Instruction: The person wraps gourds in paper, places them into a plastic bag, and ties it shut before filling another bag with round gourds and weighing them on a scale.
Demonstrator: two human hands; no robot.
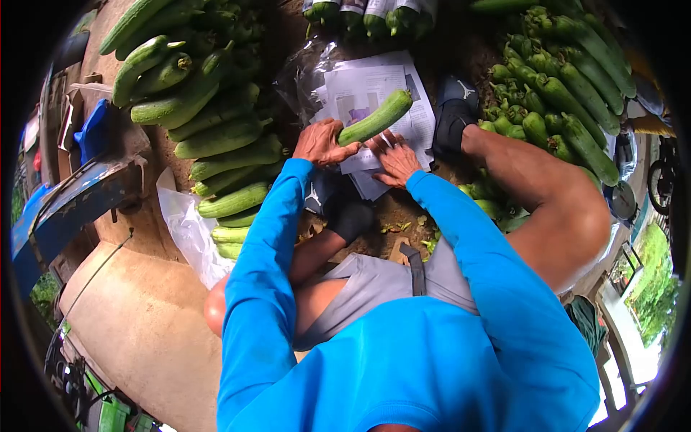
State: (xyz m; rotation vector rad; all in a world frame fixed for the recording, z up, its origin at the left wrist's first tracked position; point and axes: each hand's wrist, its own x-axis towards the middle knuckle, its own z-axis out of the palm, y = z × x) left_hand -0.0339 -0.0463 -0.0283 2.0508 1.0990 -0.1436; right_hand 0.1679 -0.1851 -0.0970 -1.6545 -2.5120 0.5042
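My left hand (325, 144) is closed around the lower end of a green sponge gourd (381, 117), which slants up to the right above a stack of printed paper sheets (363, 81). My right hand (396, 162) lies on the lower part of the sheets, fingers apart, with the fingertips close to the underside of the gourd. Whether they touch it is hard to tell. Clear crinkled plastic (306, 75) lies left of the paper.
Sponge gourds (223, 137) are piled at left, and another heap (554, 93) is at right. Several paper-wrapped gourds (376, 18) lie at the top. My dark shoes (455, 108) flank the paper. White plastic (188, 227) and a blue metal frame (79, 194) are at left.
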